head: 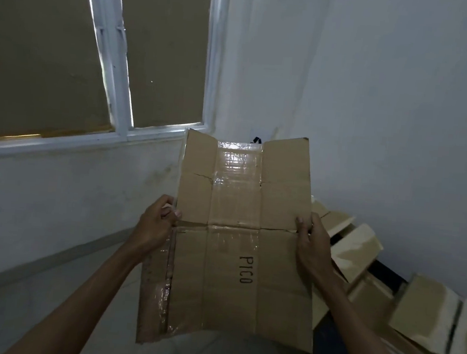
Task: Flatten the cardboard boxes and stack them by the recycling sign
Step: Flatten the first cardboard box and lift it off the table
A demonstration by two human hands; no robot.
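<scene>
White walls (391, 92) meet in a corner. A white-framed window (115, 60), its panes covered in brown, sits at left. Pale floor (52, 296), grey skirting (56, 256), dim light.

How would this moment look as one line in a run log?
stage: flattening | flattened box marked PICO: held upright | left hand: grips left edge | right hand: grips right edge | cardboard pile: right, by wall | recycling sign: not visible

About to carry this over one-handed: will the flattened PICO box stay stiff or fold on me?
The flattened PICO box will probably hinge: a crease and side slits run across it level with the left hand and right hand. Its upper flaps already tilt separately, so they may flop. Glossy tape strips could be slippery under fingers; plain cardboard likely grips better.
</scene>
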